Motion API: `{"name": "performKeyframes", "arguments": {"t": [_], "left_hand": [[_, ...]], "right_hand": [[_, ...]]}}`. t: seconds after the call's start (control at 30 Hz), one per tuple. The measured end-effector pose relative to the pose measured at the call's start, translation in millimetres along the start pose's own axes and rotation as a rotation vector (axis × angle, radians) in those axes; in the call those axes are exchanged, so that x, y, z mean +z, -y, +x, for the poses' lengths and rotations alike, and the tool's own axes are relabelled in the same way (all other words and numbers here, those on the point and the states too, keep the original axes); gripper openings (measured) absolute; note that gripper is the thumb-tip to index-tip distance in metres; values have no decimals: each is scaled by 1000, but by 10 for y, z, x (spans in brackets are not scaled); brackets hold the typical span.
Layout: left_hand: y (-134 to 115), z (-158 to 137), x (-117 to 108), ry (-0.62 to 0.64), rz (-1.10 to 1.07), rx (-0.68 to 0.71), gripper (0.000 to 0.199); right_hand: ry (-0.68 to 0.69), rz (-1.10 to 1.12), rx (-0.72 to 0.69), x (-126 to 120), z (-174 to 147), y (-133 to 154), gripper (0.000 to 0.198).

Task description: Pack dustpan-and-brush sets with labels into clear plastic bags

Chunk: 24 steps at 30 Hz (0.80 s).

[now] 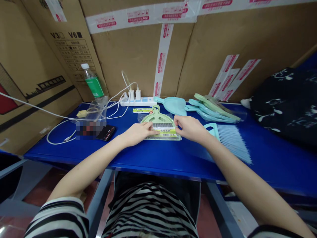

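In front of me on the table lies a light green dustpan (156,116) with a grey-bristled brush (162,125) in a clear plastic bag with a yellow-green label (167,132). My left hand (136,134) is closed at the left side of this package, thumb and fingers on the label's edge. At its upper right edge, my right hand (189,128) pinches what looks like the clear bag; its fingertips are partly hidden. To the right of that hand is a loose light blue brush (232,140), its handle partly behind my wrist.
Behind are a loose light blue dustpan (173,104), a stack of dustpans (213,110), a label card (142,110) and a power strip (148,101) with white cables. A phone (106,132) and a bottle (94,84) stand left. Cardboard (138,59) walls the back; dark patterned fabric (284,102) lies right.
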<state>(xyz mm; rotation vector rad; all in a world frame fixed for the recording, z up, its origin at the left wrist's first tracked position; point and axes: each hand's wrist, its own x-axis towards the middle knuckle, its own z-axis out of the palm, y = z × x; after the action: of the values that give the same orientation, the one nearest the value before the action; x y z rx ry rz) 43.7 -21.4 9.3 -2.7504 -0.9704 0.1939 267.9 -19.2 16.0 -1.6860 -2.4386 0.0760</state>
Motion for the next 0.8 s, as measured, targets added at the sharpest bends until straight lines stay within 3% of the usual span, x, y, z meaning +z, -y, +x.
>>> {"name": "performKeyframes", "arguments": {"t": [0.1, 0.17, 0.23, 0.47, 0.8], "left_hand": [[1, -14, -6, 9, -9, 9, 50], [5, -17, 7, 9, -19, 8, 51], [7, -16, 18, 12, -33, 1, 52], [-12, -16, -25, 38, -57, -25, 51], [52, -29, -15, -44, -102, -49, 45]], "right_hand": [[-131, 0, -310, 64, -5, 81, 16], [-120, 8, -478, 120, 1, 121, 21], [-73, 10, -538, 159, 5, 134, 25], [57, -37, -429, 86, -25, 124, 36], [76, -91, -374, 48, -21, 82, 43]]}}
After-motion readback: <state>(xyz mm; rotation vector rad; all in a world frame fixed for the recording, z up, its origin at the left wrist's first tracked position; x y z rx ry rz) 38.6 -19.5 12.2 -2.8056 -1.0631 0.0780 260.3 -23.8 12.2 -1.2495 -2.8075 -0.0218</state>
